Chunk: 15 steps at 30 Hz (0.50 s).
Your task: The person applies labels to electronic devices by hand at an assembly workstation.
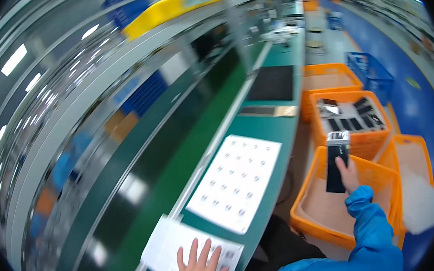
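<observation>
My left hand (199,269) lies with spread fingers over a white printed sheet (165,243) at the near end of the green bench (284,118). Just beyond it is a larger white sheet (236,183) bearing rows of small dark marks. On the right, my right hand (350,176) grips a flat black rectangular piece (335,156) with a silvery white end, its thumb on the upper face. This piece is held above an orange crate (309,224) with a pale flat bottom. What the piece is exactly, I cannot tell.
Behind that crate, another orange crate (351,137) contains several similar dark pieces. More orange crates and a blue crate (368,71) stand around them. A black mat (271,84) lies farther along the bench. White bagged material (421,204) sits at right; a yellow bin (176,10) is overhead.
</observation>
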Each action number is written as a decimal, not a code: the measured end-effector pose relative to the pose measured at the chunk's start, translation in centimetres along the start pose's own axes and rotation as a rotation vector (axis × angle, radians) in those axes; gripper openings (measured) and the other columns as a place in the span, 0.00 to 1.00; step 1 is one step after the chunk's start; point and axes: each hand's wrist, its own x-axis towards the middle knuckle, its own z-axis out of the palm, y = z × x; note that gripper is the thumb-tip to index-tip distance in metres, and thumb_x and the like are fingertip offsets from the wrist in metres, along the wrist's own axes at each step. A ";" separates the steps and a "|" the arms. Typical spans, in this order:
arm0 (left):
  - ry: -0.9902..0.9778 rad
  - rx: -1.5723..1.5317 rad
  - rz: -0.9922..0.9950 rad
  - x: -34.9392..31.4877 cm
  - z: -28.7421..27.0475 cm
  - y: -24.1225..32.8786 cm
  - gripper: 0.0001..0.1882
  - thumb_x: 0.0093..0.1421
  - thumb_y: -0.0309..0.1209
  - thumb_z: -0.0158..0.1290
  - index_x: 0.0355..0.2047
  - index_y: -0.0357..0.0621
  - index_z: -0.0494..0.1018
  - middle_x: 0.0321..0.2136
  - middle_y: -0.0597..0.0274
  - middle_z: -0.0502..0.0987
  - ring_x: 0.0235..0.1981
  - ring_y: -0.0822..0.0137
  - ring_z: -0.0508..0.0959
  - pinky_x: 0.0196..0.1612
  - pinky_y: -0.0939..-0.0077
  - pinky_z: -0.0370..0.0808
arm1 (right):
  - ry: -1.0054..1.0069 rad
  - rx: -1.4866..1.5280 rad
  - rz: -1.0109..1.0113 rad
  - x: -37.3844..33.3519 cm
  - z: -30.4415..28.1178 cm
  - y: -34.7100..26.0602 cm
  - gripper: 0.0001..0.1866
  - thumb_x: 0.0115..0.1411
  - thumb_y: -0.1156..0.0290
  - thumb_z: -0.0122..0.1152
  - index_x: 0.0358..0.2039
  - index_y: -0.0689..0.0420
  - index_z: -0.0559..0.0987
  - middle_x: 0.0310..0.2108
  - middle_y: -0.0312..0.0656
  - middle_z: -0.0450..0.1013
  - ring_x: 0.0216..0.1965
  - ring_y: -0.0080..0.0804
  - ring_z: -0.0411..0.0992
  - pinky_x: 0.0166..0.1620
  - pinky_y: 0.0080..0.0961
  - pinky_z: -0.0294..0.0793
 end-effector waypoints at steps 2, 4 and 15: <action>-0.176 0.035 -0.096 -2.4 0.6 -1.9 0.34 0.65 0.52 0.55 0.66 0.49 0.66 0.66 0.54 0.66 0.68 0.44 0.62 0.71 0.37 0.48 | -0.063 0.089 -0.024 -0.5 2.2 -3.5 0.20 0.71 0.61 0.58 0.55 0.63 0.76 0.44 0.37 0.79 0.40 0.24 0.76 0.45 0.24 0.76; -0.106 -0.063 -0.218 -4.7 1.6 -3.2 0.28 0.67 0.49 0.53 0.63 0.51 0.70 0.65 0.50 0.67 0.69 0.43 0.61 0.70 0.33 0.47 | -0.087 0.093 -0.090 -0.9 5.1 -4.9 0.21 0.71 0.62 0.58 0.57 0.63 0.75 0.46 0.38 0.78 0.41 0.24 0.76 0.46 0.23 0.76; 0.021 -0.325 -0.576 -10.8 9.1 -6.7 0.34 0.68 0.49 0.52 0.67 0.42 0.61 0.69 0.37 0.56 0.71 0.35 0.55 0.71 0.45 0.51 | -1.146 0.312 0.155 -12.5 30.0 -14.6 0.20 0.72 0.65 0.56 0.57 0.65 0.73 0.47 0.42 0.78 0.45 0.27 0.77 0.50 0.25 0.77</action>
